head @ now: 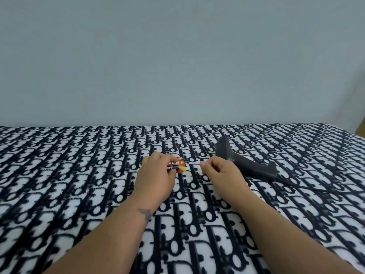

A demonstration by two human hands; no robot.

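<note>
- Red-and-orange printed card, the small battery pack (178,165), shows just past the left hand (158,175). Its fingers (158,157) curl over the pack's far edge and the thumb clamps the near side. The pack sits low over the navy-and-white patterned fleece blanket (79,175), mid-scene.
- The battery visible in the pack lies left to right, so the free end faces the right hand (221,173) (a small gap separates them).
- The right hand's fingers are curled, thumb tip pressed to forefinger. Whether a scrap of wrapping is pinched there I cannot tell.
- By my reading, the right hand is better placed to work the pack's exposed right end, with a short move leftward.
- A black pistol-shaped handheld scanner (248,163) with a thin black cable (308,187) lies on the blanket just right of and beyond the right hand.
</note>
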